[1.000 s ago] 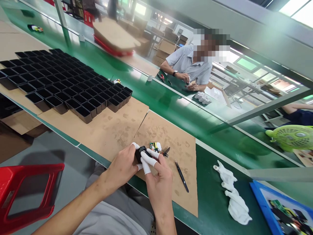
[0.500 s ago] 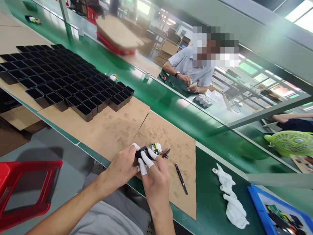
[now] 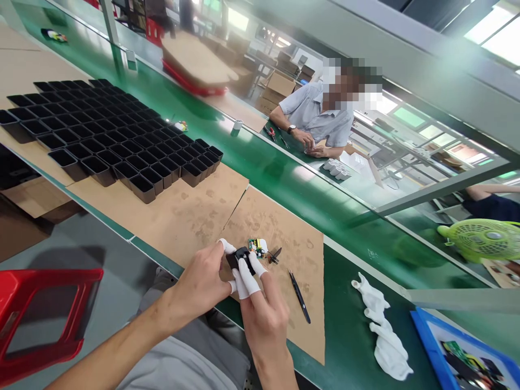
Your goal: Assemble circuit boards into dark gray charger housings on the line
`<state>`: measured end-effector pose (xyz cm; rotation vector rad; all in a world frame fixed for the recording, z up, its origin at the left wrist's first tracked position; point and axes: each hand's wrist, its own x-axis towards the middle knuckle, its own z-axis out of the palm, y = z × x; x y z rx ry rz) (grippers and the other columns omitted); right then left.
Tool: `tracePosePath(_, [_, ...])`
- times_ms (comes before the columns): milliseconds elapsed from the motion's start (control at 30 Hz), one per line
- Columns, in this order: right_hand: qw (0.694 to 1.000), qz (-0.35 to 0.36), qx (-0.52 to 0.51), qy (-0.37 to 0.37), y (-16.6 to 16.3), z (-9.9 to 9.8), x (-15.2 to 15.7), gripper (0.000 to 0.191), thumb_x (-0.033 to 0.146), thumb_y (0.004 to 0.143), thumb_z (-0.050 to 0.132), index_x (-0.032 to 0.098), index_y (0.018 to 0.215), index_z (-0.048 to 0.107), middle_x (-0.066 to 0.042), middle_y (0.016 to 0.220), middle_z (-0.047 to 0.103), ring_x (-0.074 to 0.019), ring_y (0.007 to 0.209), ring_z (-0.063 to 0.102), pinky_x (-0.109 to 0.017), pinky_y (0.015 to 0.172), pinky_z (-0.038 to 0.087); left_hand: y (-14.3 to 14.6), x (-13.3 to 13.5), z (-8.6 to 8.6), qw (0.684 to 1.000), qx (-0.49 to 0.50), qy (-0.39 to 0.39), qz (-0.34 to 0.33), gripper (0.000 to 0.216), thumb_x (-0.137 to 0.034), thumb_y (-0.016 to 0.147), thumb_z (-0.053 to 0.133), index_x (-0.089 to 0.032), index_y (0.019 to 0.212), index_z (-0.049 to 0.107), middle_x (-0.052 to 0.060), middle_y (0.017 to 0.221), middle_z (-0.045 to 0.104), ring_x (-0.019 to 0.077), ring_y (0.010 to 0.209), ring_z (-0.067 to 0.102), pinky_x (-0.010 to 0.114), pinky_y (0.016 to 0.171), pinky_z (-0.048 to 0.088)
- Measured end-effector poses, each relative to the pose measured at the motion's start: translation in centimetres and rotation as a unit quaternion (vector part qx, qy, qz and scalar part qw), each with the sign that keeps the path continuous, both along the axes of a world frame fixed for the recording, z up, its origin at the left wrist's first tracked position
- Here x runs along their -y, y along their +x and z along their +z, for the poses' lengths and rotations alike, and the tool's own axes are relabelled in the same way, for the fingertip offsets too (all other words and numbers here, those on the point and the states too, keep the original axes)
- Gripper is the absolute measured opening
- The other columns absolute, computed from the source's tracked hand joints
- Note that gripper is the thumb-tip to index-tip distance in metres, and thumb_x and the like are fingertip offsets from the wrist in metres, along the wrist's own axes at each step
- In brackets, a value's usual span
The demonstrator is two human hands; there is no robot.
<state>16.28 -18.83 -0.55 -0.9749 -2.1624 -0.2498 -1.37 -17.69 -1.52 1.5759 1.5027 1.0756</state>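
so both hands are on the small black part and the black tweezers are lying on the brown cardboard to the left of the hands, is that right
Not quite: the head view shows the black tweezers lying to the right of the left hand and right hand. They do lie on the brown cardboard, and both hands are on the small black part.

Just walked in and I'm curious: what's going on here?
The person's left hand and right hand, in white finger covers, hold a small black piece over a brown sheet. A circuit board and tweezers lie on it. Rows of black cases stand to the left. Opposite, a co-worker is handling something unclear.
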Motion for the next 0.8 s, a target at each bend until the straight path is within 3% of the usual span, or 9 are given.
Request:
tracePosePath(233, [0.992, 0.026, -0.073, -0.104, 0.0, -1.5, 0.7, 0.044, 0.003, 0.107, 0.064, 0.022, 0.144, 0.077, -0.015, 0.117, 0.080, -0.0302, 0.120, 0.082, -0.039, 0.096, 0.073, 0.9, 0.9, -1.3, 1.000, -0.004, -0.010, 0.006, 0.038, -0.003, 0.066, 0.068, -0.027, 0.089, 0.049, -0.003, 0.082, 0.065, 0.0219, 0.076, 0.066, 0.030, 0.067, 0.044])
tracePosePath(467, [0.982, 0.032, -0.146, -0.118, 0.0, -2.8, 0.6, 0.063, 0.002, 0.105, 0.071, 0.029, 0.161, 0.067, -0.014, 0.132, 0.081, -0.0305, 0.130, 0.080, -0.042, 0.106, 0.073, 0.9, 0.9, -2.4, 1.000, -0.006, -0.009, 0.003, 0.041, -0.004, 0.064, 0.070, -0.026, 0.094, 0.053, 0.000, 0.089, 0.070, 0.0248, 0.083, 0.071, 0.033, 0.071, 0.049])
tracePosePath(600, [0.984, 0.068, -0.120, -0.114, 0.9, -2.4, 0.2, 0.066, 0.000, 0.104, 0.070, 0.029, 0.164, 0.064, -0.015, 0.135, 0.080, -0.0324, 0.137, 0.077, -0.045, 0.109, 0.073, 0.8, 0.7, -1.8, 1.000, 0.003, -0.009, -0.010, 0.041, -0.004, 0.067, 0.070, -0.024, 0.101, 0.059, 0.002, 0.094, 0.074, 0.0253, 0.085, 0.073, 0.034, 0.072, 0.052])
tracePosePath(800, [0.993, 0.048, -0.088, -0.061, 1.3, -0.2, 0.0, 0.077, -0.002, 0.102, 0.072, 0.032, 0.169, 0.058, -0.015, 0.137, 0.079, -0.0328, 0.134, 0.078, -0.046, 0.107, 0.074, 0.9, 0.7, 0.4, 1.000, 0.009, 0.009, -0.010, 0.043, -0.007, 0.067, 0.073, -0.024, 0.106, 0.063, 0.004, 0.102, 0.076, 0.0281, 0.095, 0.074, 0.037, 0.081, 0.055])
